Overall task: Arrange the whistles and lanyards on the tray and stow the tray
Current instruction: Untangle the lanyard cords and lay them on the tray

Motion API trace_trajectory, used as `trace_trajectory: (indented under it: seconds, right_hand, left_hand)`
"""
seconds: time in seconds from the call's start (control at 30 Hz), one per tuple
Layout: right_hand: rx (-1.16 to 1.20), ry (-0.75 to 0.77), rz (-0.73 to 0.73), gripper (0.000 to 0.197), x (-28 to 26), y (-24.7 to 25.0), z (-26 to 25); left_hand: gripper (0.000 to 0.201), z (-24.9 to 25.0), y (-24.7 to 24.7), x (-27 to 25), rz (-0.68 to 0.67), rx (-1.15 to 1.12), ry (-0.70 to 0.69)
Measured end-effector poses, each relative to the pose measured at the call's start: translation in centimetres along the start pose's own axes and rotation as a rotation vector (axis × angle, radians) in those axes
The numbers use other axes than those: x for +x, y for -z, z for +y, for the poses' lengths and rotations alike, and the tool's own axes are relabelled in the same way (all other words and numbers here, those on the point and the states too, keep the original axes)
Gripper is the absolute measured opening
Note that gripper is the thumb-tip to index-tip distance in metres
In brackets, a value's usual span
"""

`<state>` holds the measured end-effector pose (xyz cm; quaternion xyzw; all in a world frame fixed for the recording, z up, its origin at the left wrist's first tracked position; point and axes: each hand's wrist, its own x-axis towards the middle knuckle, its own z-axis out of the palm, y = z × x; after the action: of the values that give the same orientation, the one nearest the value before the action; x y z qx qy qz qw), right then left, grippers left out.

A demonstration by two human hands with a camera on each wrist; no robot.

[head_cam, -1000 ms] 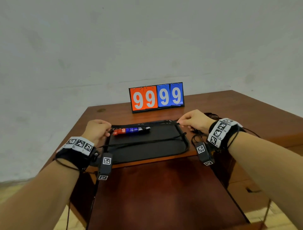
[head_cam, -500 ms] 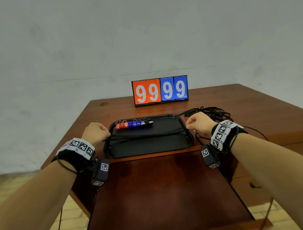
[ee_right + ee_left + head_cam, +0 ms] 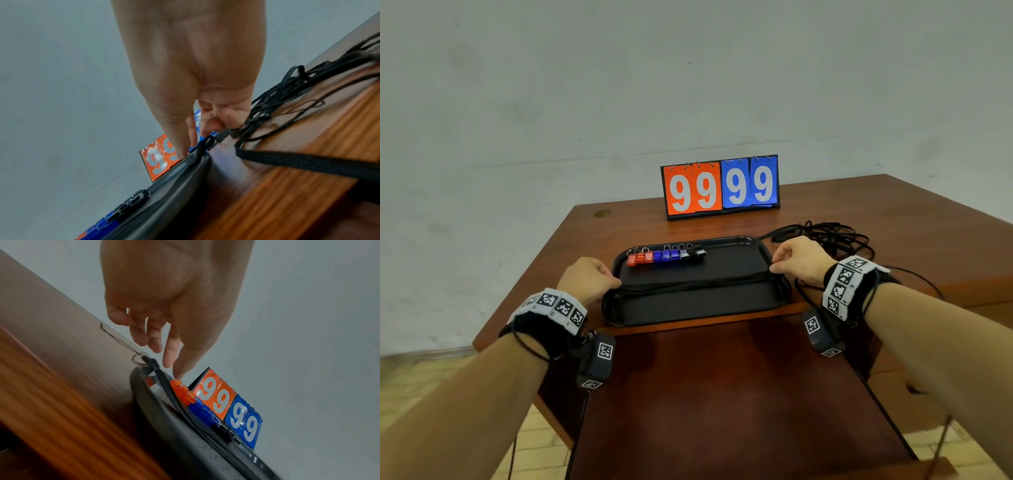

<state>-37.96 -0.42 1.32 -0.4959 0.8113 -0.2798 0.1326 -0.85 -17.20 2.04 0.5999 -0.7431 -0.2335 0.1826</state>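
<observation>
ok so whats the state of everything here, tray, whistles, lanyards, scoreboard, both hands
tray: flat on the table, near its front edge
whistles: one row along the tray's far side, red, blue, black
lanyards on tray: stretched straight across it
loose lanyards: tangled on the table, right of the tray
scoreboard: upright, reads 99 99
left hand: at the lanyards' left end
right hand: pinching their right end
</observation>
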Motion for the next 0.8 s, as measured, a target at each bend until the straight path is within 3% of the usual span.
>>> trace_trajectory:
  seconds: [0.13,0.3,0.47,0.8]
  right_hand:
    - [0.007,0.004,0.036,0.012,-0.4,0.5,-0.1]
    - [0.049,0.019,0.076,0.011,-1.4,1.8,0.1]
    - [0.104,0.008,0.083,0.003,-3.2,4.1,0.9]
    - [0.110,-0.071,0.093,0.010,-5.9,8.7,6.0]
  left_hand:
    - [0.013,0.8,0.3,-0.5,0.079,0.088,0.014]
    - [0.006,3.6,-0.4,-1.6,0.091,0.037,-0.082]
    - [0.008,8.2,-2.5,-3.1,0.034,-0.063,-0.212]
    - [0.010,17.9,-8.7,-5.3,-0.132,-0.117,-0.429]
